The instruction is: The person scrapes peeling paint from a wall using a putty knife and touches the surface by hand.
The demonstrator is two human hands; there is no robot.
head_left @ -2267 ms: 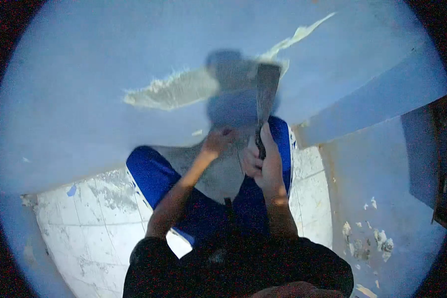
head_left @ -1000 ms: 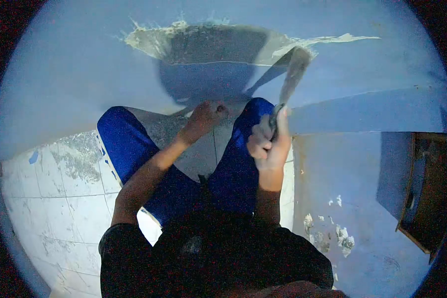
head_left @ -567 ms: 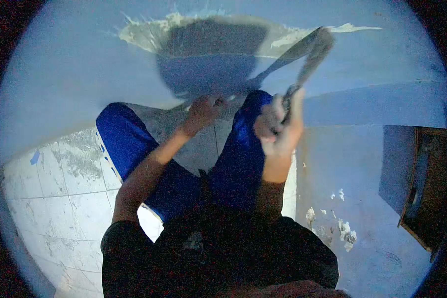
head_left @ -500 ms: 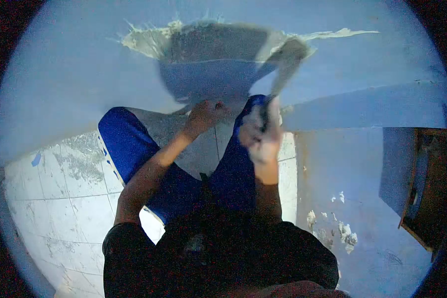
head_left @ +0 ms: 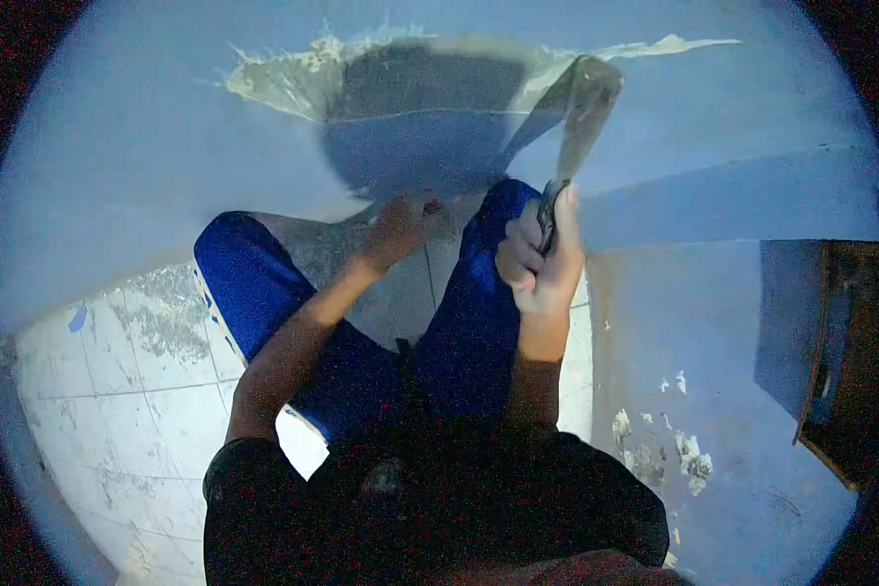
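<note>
In my right hand [head_left: 545, 249], to the right of my knee, is a scraper [head_left: 588, 112] gripped by its dark handle. Its broad blade points up, widens towards the end and is in front of the light blue wall. The blade overlaps the right part of a rough, pale patch [head_left: 283, 83] where the wall's surface is broken; whether it touches cannot be made out. My left hand [head_left: 400, 232] is low between my knees, close to the wall's foot, in shadow. Its fingers are curled, and what they hold, if anything, is hidden.
A dark shadow [head_left: 420, 151] covers the middle of the wall. White, stained tiles [head_left: 137, 420] are on the left of the floor. On the right, pale flakes [head_left: 691, 459] mark a bluish surface, near a brown wooden piece [head_left: 840, 361]. Blue-clad knees [head_left: 249, 278] flank my left hand.
My right hand has shifted right and slightly up with the scraper, whose blurred blade now shows sharply. My left hand has stayed nearly in place.
</note>
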